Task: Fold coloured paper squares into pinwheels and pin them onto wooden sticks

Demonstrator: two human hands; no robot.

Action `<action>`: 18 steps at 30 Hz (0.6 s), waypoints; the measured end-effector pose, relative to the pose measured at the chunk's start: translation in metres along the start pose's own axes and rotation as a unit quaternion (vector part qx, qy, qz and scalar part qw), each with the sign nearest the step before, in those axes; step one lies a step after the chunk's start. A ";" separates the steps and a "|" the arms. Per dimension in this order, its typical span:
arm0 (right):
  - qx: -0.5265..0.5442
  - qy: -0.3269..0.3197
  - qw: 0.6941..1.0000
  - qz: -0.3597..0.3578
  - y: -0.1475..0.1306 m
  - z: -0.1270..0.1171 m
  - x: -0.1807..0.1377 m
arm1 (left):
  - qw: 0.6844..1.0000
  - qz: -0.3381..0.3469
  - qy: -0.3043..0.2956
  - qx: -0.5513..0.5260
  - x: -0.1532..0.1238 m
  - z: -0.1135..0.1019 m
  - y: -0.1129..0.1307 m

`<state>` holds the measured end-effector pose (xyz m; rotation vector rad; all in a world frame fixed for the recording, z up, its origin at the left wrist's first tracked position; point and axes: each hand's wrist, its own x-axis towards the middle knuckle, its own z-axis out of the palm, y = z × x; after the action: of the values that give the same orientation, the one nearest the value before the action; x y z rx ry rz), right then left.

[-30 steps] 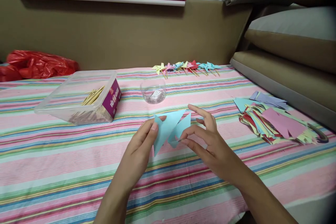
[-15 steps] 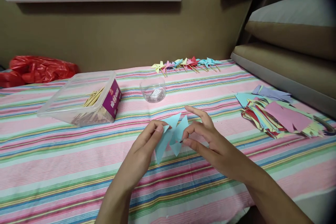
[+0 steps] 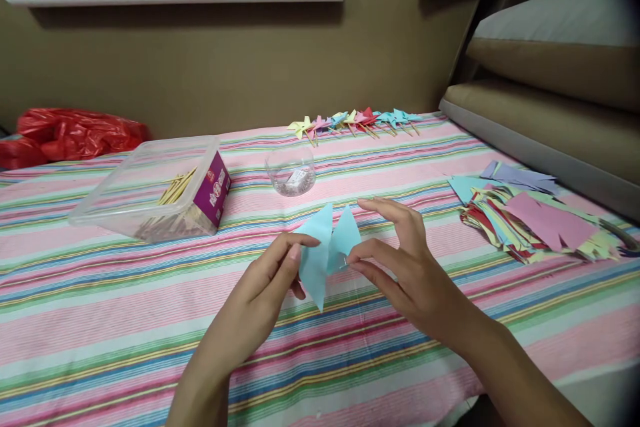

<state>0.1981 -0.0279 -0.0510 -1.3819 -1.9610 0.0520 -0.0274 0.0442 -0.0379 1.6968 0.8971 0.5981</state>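
Centrally: one blue paper piece (image 3: 317, 268), folded, held above the striped cloth (image 3: 150, 320); likely light, springy, easily creased or torn, best taken lightly by its flat edges. Left hand (image 3: 265, 280) pinches its left side, fingers closed. Right hand (image 3: 403, 267) pinches an apparent pin (image 3: 345, 262) at the paper's right, remaining fingers spread.
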 end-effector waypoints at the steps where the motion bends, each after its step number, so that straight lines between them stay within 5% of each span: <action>1: 0.012 -0.007 1.000 0.009 0.000 -0.001 0.000 | 1.000 0.003 -0.014 -0.010 -0.001 -0.001 0.001; 6: 0.057 -0.035 0.997 0.044 -0.001 -0.003 -0.002 | 0.996 0.004 -0.062 -0.058 0.000 0.000 0.000; 10: 0.066 -0.040 0.996 0.044 -0.003 -0.002 -0.001 | 0.998 0.003 -0.045 -0.053 0.002 0.002 -0.003; 18: -0.017 0.027 0.998 -0.055 -0.005 0.006 0.003 | 1.000 0.019 0.004 0.012 0.002 0.009 -0.003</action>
<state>0.1902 -0.0254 -0.0512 -1.2817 -1.9973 -0.0700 -0.0196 0.0410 -0.0437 1.7376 0.8829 0.6231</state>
